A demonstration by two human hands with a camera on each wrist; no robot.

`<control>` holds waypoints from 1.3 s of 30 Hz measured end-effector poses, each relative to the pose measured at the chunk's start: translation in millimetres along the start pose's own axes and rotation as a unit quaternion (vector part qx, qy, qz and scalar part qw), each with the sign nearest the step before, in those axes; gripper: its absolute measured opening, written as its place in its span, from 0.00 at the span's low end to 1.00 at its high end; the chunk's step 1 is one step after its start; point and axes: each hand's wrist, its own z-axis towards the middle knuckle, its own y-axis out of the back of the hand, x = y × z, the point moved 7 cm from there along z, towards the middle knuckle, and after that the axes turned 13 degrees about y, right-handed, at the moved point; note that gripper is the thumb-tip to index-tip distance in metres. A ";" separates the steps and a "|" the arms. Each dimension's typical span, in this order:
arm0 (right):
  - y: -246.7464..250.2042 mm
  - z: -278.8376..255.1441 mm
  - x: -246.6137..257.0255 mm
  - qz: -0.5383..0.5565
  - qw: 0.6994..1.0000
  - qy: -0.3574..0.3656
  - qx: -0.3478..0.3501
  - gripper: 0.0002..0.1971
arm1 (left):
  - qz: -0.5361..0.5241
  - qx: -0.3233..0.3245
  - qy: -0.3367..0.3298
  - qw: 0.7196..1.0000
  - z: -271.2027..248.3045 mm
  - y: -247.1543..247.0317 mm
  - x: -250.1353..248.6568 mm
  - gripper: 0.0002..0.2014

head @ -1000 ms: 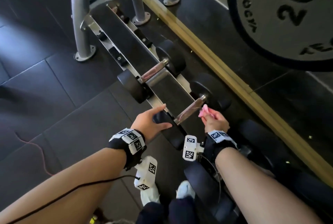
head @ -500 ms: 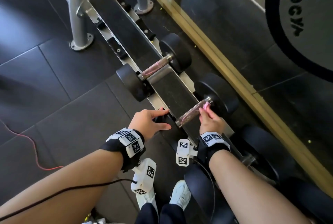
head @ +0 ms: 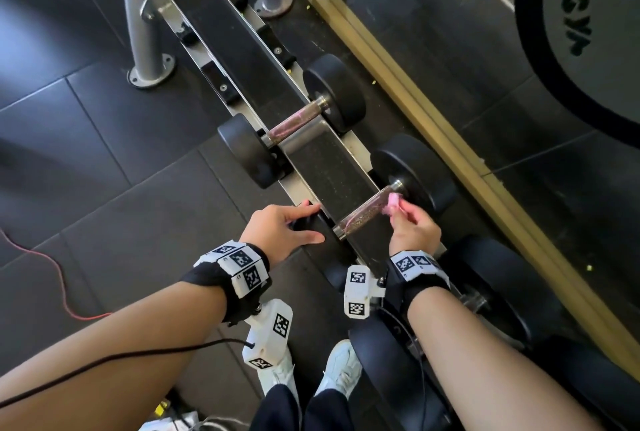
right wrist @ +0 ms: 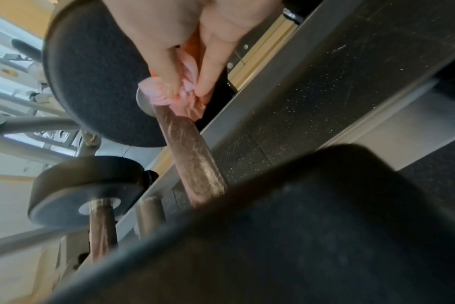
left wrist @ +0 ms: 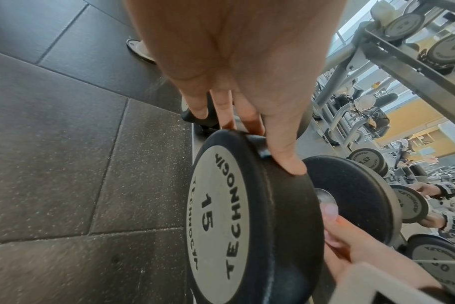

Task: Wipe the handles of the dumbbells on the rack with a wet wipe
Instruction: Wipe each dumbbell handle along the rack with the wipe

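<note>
Head view shows the long dumbbell rack [head: 242, 59] running away from the person over dark floor tiles [head: 104, 160], beside a mirror's wooden frame [head: 433, 111]. Compared with 0.5 s ago, the rack sits a little further right in view and more of the red cable [head: 59, 278] shows on the floor. 2 dumbbells lie across the rack; the nearer one, marked 15 [left wrist: 207, 211], carries the handle [head: 363, 214] being wiped. The left hand [head: 280, 231] rests with straight fingers and thumb on that dumbbell's near weight head, gripping nothing, much as before. The right hand [head: 414, 226] pinches the bunched pink wet wipe [head: 393, 203] between thumb and fingers, pressed on the handle's far end by the collar [right wrist: 144, 99]; 0.5 s ago the wipe sat at about the same end, and 1 s ago the hand held it slightly nearer the person.
</note>
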 end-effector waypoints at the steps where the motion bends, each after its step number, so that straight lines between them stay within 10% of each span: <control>1: -4.3 -1.2 0.4 -0.004 1.000 -0.003 0.004 0.09 | 0.001 0.001 0.000 1.000 0.0 -0.3 0.3 0.29; 10: -16.4 -9.7 0.6 -0.024 0.990 0.036 0.135 0.03 | -0.002 0.004 -0.002 1.000 -3.9 -0.5 -1.2 0.29; 24: -8.7 5.1 12.7 -0.028 0.996 0.079 0.031 0.08 | -0.033 0.003 0.001 0.999 0.1 -1.4 2.2 0.29; 34: -38.5 -36.9 -8.8 -0.062 0.952 0.123 0.272 0.07 | -0.041 0.008 0.004 0.999 -2.4 -1.0 1.5 0.29; 39: -13.4 -1.6 8.5 -0.029 0.982 0.123 0.137 0.04 | -0.045 0.006 -0.001 0.999 -0.9 -2.0 3.7 0.29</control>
